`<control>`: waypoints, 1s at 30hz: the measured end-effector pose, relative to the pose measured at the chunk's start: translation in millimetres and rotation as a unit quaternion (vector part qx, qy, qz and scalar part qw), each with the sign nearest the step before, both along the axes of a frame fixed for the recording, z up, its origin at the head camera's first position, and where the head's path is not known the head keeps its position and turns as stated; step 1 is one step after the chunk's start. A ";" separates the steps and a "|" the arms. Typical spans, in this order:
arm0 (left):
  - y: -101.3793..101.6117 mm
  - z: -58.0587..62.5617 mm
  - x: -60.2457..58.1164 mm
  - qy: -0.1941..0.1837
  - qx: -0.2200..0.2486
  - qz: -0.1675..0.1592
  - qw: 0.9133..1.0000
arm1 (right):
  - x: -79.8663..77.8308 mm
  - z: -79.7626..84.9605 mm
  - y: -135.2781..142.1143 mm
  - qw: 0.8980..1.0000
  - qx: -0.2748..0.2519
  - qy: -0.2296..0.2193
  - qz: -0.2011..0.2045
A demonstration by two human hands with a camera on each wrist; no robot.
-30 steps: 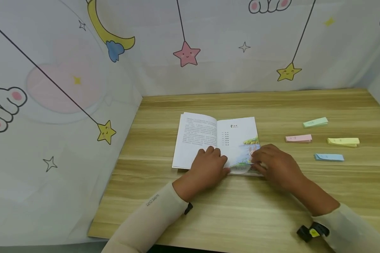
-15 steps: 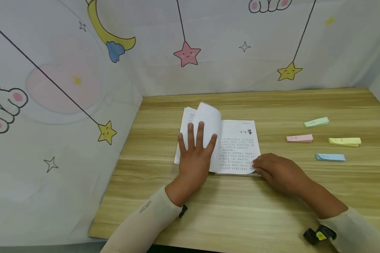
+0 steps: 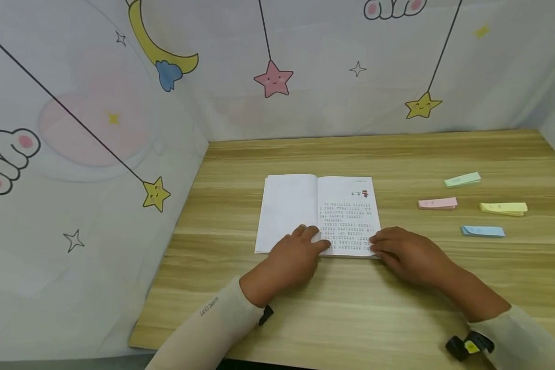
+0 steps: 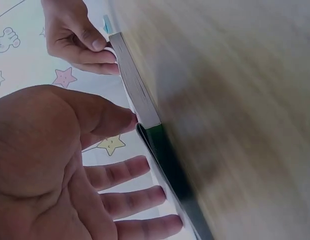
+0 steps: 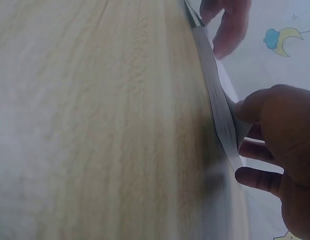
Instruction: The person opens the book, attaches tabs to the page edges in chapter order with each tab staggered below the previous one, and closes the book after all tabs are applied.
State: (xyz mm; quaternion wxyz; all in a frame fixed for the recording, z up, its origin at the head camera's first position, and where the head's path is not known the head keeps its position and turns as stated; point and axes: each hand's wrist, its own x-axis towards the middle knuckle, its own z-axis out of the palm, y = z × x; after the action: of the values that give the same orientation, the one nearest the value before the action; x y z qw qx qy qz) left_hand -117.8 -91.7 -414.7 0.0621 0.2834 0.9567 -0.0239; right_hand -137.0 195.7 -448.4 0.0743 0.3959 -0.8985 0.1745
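L hand [image 3: 290, 259], fingers extended, gripping nothing, rests by the fold of the open book [image 3: 287, 205], which lies on the bench [image 3: 351, 318] just fwd of both hands, fold running fore-aft, while R hand [image 3: 411, 257], nearer the outer edge, pinches the near outer corner of the R page [image 3: 344, 195].

Table [image 3: 351, 313] (wood-grained) bears open book [image 3: 320, 208], slips [image 3: 483, 232].

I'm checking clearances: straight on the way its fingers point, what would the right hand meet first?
First, the open white paper book: the right hand pinches its printed right page. Beyond, the left hand may lie near that line; depth is unclear.
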 end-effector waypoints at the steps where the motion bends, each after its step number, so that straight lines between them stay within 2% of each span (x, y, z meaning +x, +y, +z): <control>1: -0.6 0.0 -1.0 -0.004 0.007 0.000 1.000 | 0.0 1.0 -0.3 1.000 0.000 -0.004 0.001; 3: -1.8 0.1 -2.6 -0.014 0.021 0.001 1.000 | -0.8 3.6 -0.4 1.000 0.003 -0.017 -0.002; 6: -3.1 0.5 -5.0 -0.027 0.039 -0.001 0.999 | -6.2 8.4 5.7 0.999 -0.002 -0.028 -0.037; 9: -4.0 -0.3 -7.3 -0.039 0.054 -0.006 0.998 | -18.9 12.0 22.2 0.992 -0.029 -0.015 -0.121; 13: -4.6 -2.0 -9.3 -0.051 0.064 -0.005 0.997 | -43.3 13.3 50.3 0.973 -0.052 0.020 -0.224; 15: -5.0 -2.7 -9.9 -0.058 0.064 0.002 0.996 | -54.7 12.5 61.6 0.968 -0.038 0.022 -0.249; 18: -5.0 -3.4 -10.5 -0.069 0.065 0.010 0.995 | -64.0 11.5 71.9 0.964 0.004 -0.005 -0.267; 23: -5.8 -4.5 -11.5 -0.065 0.065 0.003 0.996 | -68.2 10.6 75.9 0.960 0.043 -0.036 -0.274; 30: -6.8 -3.4 -14.8 -0.057 0.051 -0.003 0.997 | -75.7 7.5 77.7 0.962 0.040 -0.009 -0.269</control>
State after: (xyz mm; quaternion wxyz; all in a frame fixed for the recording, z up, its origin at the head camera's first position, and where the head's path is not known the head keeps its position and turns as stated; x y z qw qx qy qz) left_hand -132.6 -98.6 -418.1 0.1020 0.2897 0.9508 0.0410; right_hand -212.8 273.4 -440.9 0.0949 0.1406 -0.9787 0.1155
